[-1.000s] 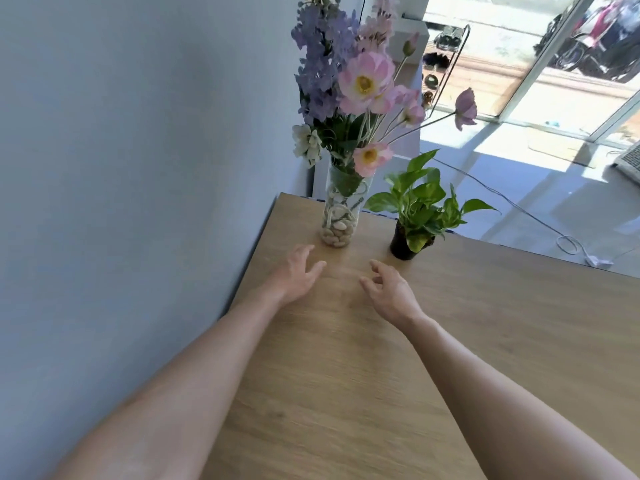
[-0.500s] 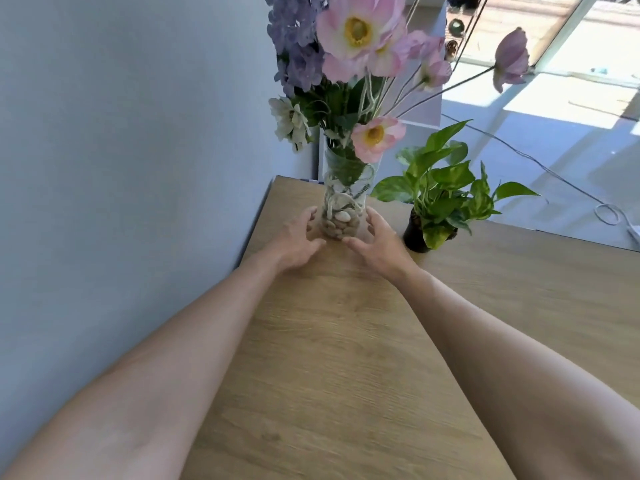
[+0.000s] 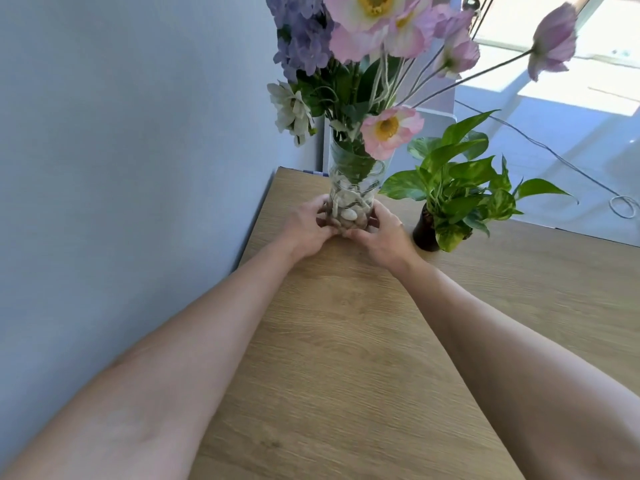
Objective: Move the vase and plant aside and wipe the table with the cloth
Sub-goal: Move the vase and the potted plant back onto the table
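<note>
Wood-grain table top (image 3: 346, 358) fills the near field, pale oak tone, left edge against a blue-grey wall (image 3: 121, 150). Two bare forearms run forward over it from the lower corners.

Left hand (image 3: 304, 230) and right hand (image 3: 381, 237) meet at the base of the glass vase (image 3: 351, 188), one on each side. Fingers of both hands curl around the lower glass, thumbs toward the camera; both are closed on the vase. Whether its base rests on the table or is raised cannot be told.

Vase: clear, upright, near the far left corner of the table, close to the wall. Pebbles (image 3: 348, 214) in the bottom, green stems above. Flowers (image 3: 388, 36) spread wide overhead: pink with yellow centres, purple cluster at left, one white bloom hanging low on the left.

Potted plant (image 3: 460, 188) just right of the vase, apart from the right hand; variegated green leaves, small dark pot (image 3: 424, 233) on the table.

Beyond the table: sunlit floor, a thin cable (image 3: 554, 154) trailing across it.
</note>
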